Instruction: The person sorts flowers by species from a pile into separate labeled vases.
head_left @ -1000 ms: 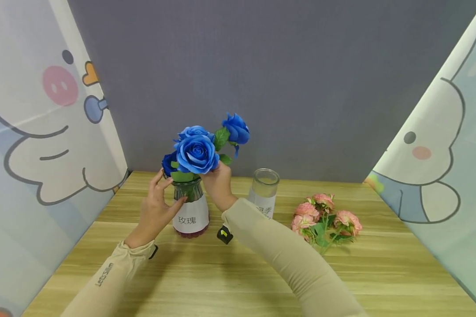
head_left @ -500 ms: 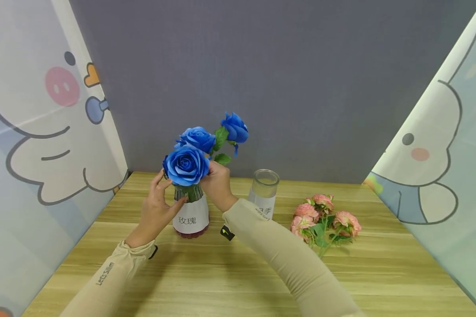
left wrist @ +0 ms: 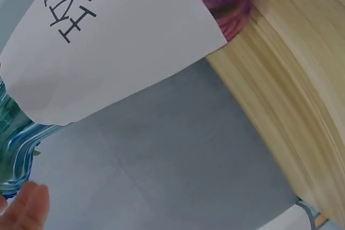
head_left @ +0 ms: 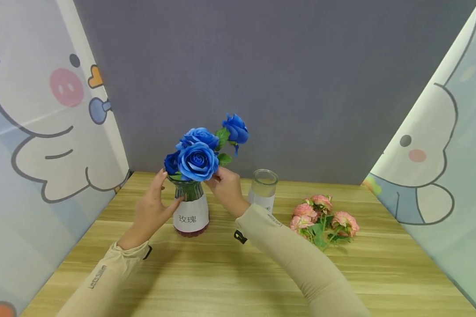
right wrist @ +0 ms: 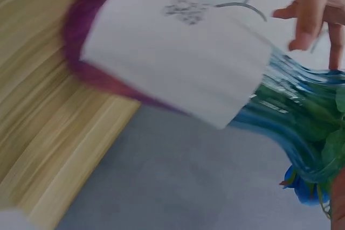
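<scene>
A glass vase with a white paper label and a purple-red base stands left of centre on the table, holding several blue roses with green leaves. My left hand is spread at its left side, fingers beside the neck and thumb near the label's top edge. In the right wrist view, the left hand's fingers hang beside the glass neck. My right hand is at the rim's right side, fingertips against the underside of the front rose. Petals hide those fingertips, so their grip on a stem cannot be seen.
A second, clear glass vase with a white label stands right of the right hand, partly behind the sleeve. Several pink flowers with green stems lie further right on the wooden table. A grey wall rises behind.
The front blue rose dipped down and left, then came back right and slightly up. My right hand has shifted right and a little down; my left hand has drawn slightly left.
</scene>
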`<action>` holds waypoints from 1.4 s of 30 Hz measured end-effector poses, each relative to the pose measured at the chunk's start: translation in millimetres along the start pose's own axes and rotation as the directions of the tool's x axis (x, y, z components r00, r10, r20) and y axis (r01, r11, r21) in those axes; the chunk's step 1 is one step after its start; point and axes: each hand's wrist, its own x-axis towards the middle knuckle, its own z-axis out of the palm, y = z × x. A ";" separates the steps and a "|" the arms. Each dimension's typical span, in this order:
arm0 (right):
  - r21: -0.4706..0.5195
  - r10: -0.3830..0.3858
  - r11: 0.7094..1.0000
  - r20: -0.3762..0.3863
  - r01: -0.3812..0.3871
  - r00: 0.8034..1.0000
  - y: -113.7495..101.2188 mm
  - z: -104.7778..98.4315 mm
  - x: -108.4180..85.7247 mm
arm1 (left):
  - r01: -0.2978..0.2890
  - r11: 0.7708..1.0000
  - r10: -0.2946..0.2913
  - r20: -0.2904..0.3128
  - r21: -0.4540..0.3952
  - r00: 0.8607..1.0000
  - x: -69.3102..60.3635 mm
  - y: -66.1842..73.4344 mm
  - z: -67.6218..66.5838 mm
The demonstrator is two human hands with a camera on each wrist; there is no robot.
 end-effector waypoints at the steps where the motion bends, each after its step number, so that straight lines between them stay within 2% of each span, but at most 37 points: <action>1: 0.010 0.002 1.000 0.045 -0.003 0.999 1.0 -3.9 -4.0 | -0.005 1.000 0.006 -0.006 0.024 1.000 -1.9 0.1 -1.1; 3: 0.012 -0.008 1.000 0.133 0.006 0.991 3.2 -12.3 -12.1 | -0.041 0.996 0.044 -0.030 0.077 0.999 -6.1 1.0 -2.6; 5: -0.008 -0.039 0.999 0.198 0.042 0.979 6.9 -21.1 -20.2 | -0.119 0.985 0.127 -0.060 0.127 0.990 -10.3 1.8 -3.0; 6: -0.012 -0.057 0.998 0.220 0.061 0.974 9.0 -25.6 -23.8 | -0.166 0.974 0.179 -0.075 0.151 0.981 -12.1 2.4 -2.4; 9: -0.070 -0.121 0.987 0.265 0.144 0.957 16.5 -39.3 -33.9 | -0.313 0.930 0.339 -0.122 0.195 0.933 -15.4 5.4 1.9; 11: -0.105 -0.164 0.974 0.285 0.201 0.945 21.1 -49.1 -40.1 | -0.380 0.905 0.409 -0.142 0.193 0.901 -15.9 9.5 6.7; 13: -0.142 -0.220 0.952 0.304 0.272 0.927 26.3 -59.0 -46.7 | -0.420 0.890 0.446 -0.150 0.177 0.882 -15.6 15.5 12.0; 14: -0.149 -0.249 0.940 0.313 0.306 0.917 29.3 -63.7 -50.1 | -0.432 0.887 0.455 -0.143 0.162 0.879 -15.5 19.2 14.5; 18: -0.143 -0.326 0.906 0.363 0.398 0.873 39.3 -84.0 -63.6 | -0.446 0.889 0.455 -0.080 0.103 0.887 -12.9 35.6 24.6; 21: -0.097 -0.334 0.910 0.401 0.402 0.853 46.4 -100.1 -73.0 | -0.462 0.882 0.465 -0.014 0.091 0.885 -7.6 47.4 32.8; 26: -0.100 -0.352 0.899 0.416 0.427 0.838 61.7 -125.2 -90.2 | -0.507 0.856 0.495 0.123 0.098 0.860 7.0 60.6 43.8; 28: -0.123 -0.343 0.897 0.414 0.425 0.843 67.9 -135.3 -98.3 | -0.509 0.855 0.490 0.166 0.098 0.856 13.8 63.1 46.7; 30: -0.148 -0.319 0.902 0.407 0.406 0.856 73.9 -146.3 -106.5 | -0.506 0.856 0.483 0.181 0.107 0.856 20.6 64.1 50.4; 34: -0.188 -0.276 0.913 0.368 0.362 0.888 84.7 -170.3 -119.1 | -0.480 0.866 0.453 0.191 0.139 0.871 32.9 64.9 59.7; 36: -0.200 -0.286 0.909 0.339 0.366 0.896 90.5 -182.3 -123.3 | -0.446 0.889 0.418 0.208 0.107 0.884 37.9 66.3 64.5; 39: -0.207 -0.296 0.907 0.304 0.366 0.906 99.4 -198.7 -129.2 | -0.364 0.931 0.351 0.254 0.003 0.901 45.2 71.5 69.6; 42: -0.222 -0.262 0.918 0.282 0.329 0.923 107.5 -211.5 -137.7 | -0.281 0.956 0.293 0.296 -0.083 0.909 53.4 79.1 73.0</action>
